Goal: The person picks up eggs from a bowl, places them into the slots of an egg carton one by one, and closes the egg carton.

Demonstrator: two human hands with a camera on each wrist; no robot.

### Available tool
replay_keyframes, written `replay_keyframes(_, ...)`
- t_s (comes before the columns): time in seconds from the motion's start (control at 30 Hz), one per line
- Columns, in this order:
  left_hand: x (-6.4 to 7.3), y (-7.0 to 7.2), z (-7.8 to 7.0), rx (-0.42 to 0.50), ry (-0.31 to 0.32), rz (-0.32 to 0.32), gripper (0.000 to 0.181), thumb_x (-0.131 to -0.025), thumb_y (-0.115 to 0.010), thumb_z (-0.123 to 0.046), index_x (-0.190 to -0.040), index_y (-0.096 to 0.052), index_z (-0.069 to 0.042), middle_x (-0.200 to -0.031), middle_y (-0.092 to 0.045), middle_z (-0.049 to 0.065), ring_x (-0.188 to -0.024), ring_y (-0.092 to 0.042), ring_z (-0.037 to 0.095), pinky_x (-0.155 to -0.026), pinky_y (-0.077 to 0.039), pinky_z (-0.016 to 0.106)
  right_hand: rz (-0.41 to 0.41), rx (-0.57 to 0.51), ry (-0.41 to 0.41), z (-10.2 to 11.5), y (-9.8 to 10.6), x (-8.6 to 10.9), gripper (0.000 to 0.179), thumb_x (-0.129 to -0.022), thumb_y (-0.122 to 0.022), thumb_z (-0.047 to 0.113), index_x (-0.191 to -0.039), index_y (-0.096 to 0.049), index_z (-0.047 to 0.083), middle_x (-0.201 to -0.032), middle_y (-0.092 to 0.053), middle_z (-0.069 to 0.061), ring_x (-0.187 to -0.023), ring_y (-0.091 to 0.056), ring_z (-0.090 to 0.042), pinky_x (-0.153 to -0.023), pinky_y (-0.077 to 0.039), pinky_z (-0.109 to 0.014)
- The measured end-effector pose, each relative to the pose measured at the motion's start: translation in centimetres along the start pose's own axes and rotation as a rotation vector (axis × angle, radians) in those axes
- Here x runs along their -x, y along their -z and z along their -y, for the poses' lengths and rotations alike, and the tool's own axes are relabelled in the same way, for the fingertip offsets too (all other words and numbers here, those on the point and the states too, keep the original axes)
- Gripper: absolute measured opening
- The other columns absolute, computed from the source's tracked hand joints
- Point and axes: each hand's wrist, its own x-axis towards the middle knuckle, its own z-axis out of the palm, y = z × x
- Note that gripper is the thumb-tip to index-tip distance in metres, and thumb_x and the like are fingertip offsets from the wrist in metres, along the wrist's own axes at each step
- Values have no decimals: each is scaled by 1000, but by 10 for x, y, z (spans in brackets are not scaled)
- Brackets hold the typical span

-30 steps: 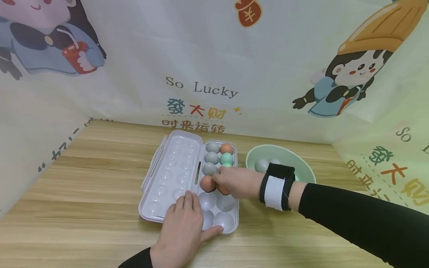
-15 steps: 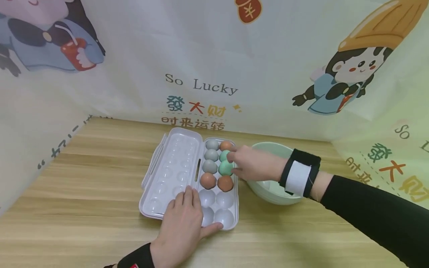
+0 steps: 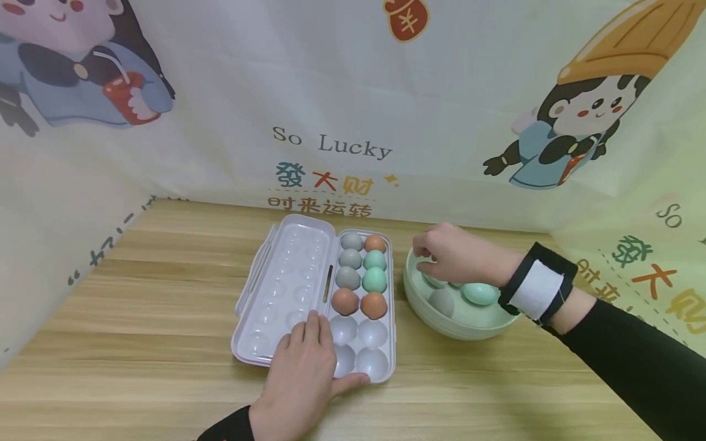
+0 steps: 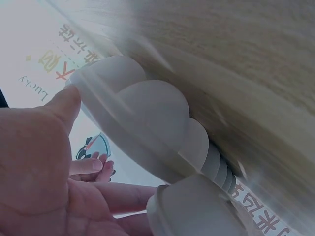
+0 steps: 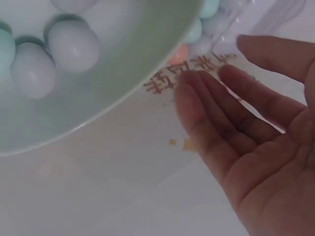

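Observation:
My left hand [image 3: 300, 373] rests over the near side of an open white plastic egg box [image 3: 393, 343], fingers extended across its lid and thumb along the front rim. In the box's far rows sit several eggs: grey ones [image 3: 349, 260], green ones [image 3: 374, 280] and orange ones [image 3: 345, 301]. Bare cups show at the near end. My right hand [image 3: 460, 252] hovers over the left rim of a pale green bowl [image 3: 460, 331], its fingers loosely bent with nothing between them in the right wrist view. Inside the bowl lie a green egg [image 3: 478, 293] and grey eggs [image 5: 75, 46].
The wooden table [image 3: 132, 318] extends on both sides of the box. A printed white cloth [image 3: 452, 153] stands as a wall behind and at the sides, close beyond the bowl and box.
My right hand has left the eggs in the box and moved right, over the bowl, uncovering the green and orange eggs. The left hand keeps its place on the box.

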Motion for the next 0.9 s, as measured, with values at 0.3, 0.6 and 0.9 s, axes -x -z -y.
replay_keyframes(0.3,1,0,0,17,10,15,105,-69,-55,-76,-119,-53,16,-118,-55,26,-99,-56,32,-76,-46,39,-3,-63,-120,-9,1,22,7,-85,-67,15,-82,-63,9,-76,-58,3,-68,-53,-12,-64,-45,-28)
replay_keyframes(0.6,0,0,0,5,1,21,104,-70,-53,-77,-118,-54,15,-118,-56,27,-99,-56,32,-75,-45,40,-7,7,-285,-2,-6,55,16,-84,-69,19,-89,-65,4,-80,-61,-2,-67,-52,-13,-62,-45,-31)
replay_keyframes(0.9,1,2,0,27,8,44,103,-71,-54,-76,-120,-52,15,-120,-54,27,-102,-55,33,-77,-45,40,-12,-40,-386,2,-28,76,19,-81,-70,20,-89,-65,3,-80,-60,-1,-71,-54,-15,-66,-46,-35)
